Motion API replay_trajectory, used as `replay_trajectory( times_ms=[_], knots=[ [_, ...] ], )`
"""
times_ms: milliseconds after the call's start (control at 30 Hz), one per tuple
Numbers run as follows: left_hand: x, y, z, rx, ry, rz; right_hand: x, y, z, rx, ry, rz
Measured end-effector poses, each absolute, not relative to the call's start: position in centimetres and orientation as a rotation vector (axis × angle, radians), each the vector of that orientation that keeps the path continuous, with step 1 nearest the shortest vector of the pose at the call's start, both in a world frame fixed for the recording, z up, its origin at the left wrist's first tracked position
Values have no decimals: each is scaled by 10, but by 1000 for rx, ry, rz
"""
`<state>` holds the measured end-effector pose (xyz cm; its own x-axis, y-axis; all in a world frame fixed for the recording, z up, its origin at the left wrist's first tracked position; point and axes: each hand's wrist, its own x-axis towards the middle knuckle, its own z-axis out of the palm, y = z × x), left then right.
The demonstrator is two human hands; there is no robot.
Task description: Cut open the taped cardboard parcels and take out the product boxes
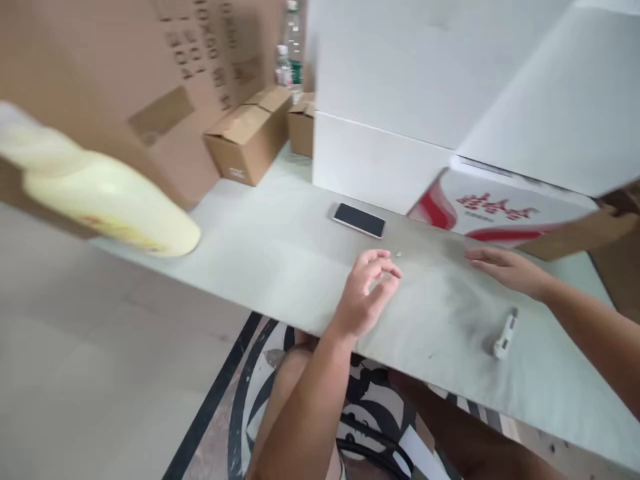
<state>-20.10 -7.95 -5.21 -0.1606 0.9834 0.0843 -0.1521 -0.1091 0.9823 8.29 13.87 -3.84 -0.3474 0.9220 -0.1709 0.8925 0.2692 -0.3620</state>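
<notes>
My left hand (367, 293) hovers over the near part of the table, fingers loosely curled and a gap showing between thumb and fingers; I see nothing in it. Just past its fingertips lies a tiny white bit (399, 254). A phone (359, 220) with a dark screen lies flat beyond this hand. To the right, my right hand (507, 270) is stretched out low over the table, holding nothing visible; whether it touches the surface I cannot tell. Nearer to me lies a small white slim tool (506, 335) with a dark tip, its kind unclear.
A pale yellow bottle (115, 200) stands at the table's left end. Small cardboard boxes (250, 133) and plastic bottles (294, 47) are at the back. Large white boxes (380, 153) and a red-and-white printed carton (500, 207) line the far side of the table (280, 253).
</notes>
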Motion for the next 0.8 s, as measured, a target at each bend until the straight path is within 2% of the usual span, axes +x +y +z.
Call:
replay_trajectory(
  times_ms=[133,467,600,800],
  knots=[
    [-245,-102,-50,894,1220,1620,-57,131,-36,-1551,-2598,628],
    [-327,-100,-71,525,1233,1845,-438,99,-17,-1041,-2632,261],
    [-345,-98,-68,477,1219,1819,-505,102,-8,-1038,-2623,143],
    [-362,-104,-72,464,1208,1854,-515,103,-1,-1088,-2692,-99]
  ],
)
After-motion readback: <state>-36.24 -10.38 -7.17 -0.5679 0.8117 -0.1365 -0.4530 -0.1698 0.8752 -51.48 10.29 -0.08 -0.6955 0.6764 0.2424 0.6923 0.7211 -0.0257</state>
